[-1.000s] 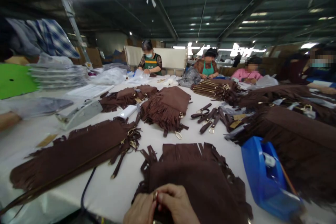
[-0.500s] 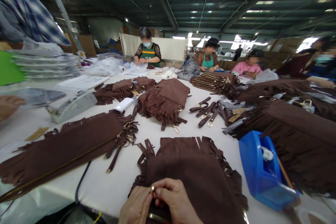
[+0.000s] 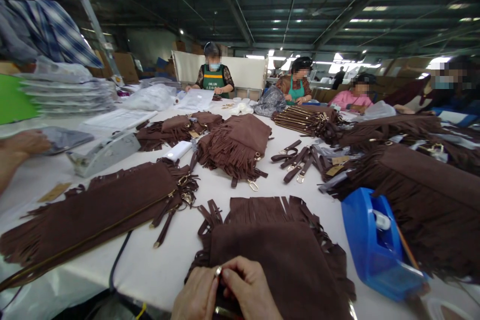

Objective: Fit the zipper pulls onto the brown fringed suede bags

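Observation:
A brown fringed bag [image 3: 262, 245] lies flat at the table's front edge, its fringe pointing away from me. Over its near left part my left hand [image 3: 197, 294] and my right hand [image 3: 247, 285] meet, fingers pinched together around a small shiny metal piece [image 3: 218, 271]. Which fingers bear on the metal is partly hidden. Just below the hands a strip of gold zipper [image 3: 225, 312] shows. Brown straps [image 3: 210, 215] lie at the bag's upper left corner.
A blue tape dispenser [image 3: 375, 250] stands right, a grey dispenser [image 3: 105, 152] left. Around them lie more fringed bags [image 3: 236, 145], a long bag [image 3: 105, 205] and loose straps [image 3: 300, 160]. Another person's hand [image 3: 26, 142] reaches in at left; several people work across the table [image 3: 232, 215].
The other person's hand at left has moved right onto a grey plastic-wrapped item. The person at far right has shifted. My hands remain almost in place.

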The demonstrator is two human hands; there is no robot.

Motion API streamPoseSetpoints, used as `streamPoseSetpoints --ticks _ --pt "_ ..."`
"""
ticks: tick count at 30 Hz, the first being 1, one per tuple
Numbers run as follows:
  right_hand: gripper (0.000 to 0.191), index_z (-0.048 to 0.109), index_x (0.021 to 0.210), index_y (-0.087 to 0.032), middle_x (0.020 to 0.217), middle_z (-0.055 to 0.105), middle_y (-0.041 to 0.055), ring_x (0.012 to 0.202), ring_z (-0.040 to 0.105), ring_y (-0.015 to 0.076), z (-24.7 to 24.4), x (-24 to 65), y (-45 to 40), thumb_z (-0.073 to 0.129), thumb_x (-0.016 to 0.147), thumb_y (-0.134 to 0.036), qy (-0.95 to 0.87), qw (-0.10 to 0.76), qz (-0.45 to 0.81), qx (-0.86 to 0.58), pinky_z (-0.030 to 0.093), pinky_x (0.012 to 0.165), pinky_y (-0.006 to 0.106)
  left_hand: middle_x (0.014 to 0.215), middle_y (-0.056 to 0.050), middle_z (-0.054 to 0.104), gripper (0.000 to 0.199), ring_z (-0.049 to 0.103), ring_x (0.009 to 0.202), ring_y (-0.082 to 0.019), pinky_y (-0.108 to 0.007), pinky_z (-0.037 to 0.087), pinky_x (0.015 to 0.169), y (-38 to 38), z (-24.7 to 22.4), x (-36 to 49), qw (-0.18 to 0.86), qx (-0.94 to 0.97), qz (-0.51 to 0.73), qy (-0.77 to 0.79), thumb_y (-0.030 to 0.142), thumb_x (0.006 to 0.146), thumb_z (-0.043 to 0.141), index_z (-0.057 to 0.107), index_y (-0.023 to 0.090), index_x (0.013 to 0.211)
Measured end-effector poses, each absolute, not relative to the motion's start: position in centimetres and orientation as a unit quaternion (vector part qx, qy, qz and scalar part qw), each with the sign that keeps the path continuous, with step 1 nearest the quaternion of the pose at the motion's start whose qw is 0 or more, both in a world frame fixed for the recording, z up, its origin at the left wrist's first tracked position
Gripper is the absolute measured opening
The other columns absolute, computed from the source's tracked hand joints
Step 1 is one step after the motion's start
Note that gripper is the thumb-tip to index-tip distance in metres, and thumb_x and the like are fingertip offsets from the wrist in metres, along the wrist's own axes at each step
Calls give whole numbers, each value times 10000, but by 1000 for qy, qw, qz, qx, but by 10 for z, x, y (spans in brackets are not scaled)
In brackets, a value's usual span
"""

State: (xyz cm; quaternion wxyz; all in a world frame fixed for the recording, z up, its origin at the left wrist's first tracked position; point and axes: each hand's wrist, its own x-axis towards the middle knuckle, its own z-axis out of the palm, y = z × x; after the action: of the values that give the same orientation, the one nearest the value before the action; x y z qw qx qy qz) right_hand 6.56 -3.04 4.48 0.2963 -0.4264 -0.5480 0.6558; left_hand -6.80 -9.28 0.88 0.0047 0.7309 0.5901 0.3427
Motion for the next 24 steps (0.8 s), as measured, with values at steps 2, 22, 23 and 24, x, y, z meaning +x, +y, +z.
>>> streamPoseSetpoints --ticks 2,22,23,24 --pt "236 588 628 -139 497 489 -26 454 413 90 46 65 -30 519 685 -358 -558 289 645 -436 305 459 216 749 -47 611 244 585 687 -154 -240 501 616 -94 8 -67 -22 740 328 587 108 863 357 533 171 1020" --pt "157 542 488 -151 430 553 -12 344 430 59 60 63 -23 512 526 -301 -460 243 720 -460 263 371 186 782 -94 583 313 557 725 -183 -271 490 652 -97 -3 -57 -258 725 286 571 84 885 241 510 46 1039" --pt "132 535 474 -154 417 547 -15 333 416 58 60 62 -24 494 516 -272 -461 243 713 -468 256 365 188 797 -100 588 311 562 739 -189 -278 493 661 -98 -4 -58 -268 727 268 573 71 877 247 514 42 1034" --pt "106 522 457 -159 398 531 -23 322 398 55 59 60 -24 473 502 -242 -464 246 704 -479 248 359 189 811 -104 592 307 567 751 -195 -282 496 668 -98 -5 -59 -278 727 251 575 60 870 256 517 40 1029"
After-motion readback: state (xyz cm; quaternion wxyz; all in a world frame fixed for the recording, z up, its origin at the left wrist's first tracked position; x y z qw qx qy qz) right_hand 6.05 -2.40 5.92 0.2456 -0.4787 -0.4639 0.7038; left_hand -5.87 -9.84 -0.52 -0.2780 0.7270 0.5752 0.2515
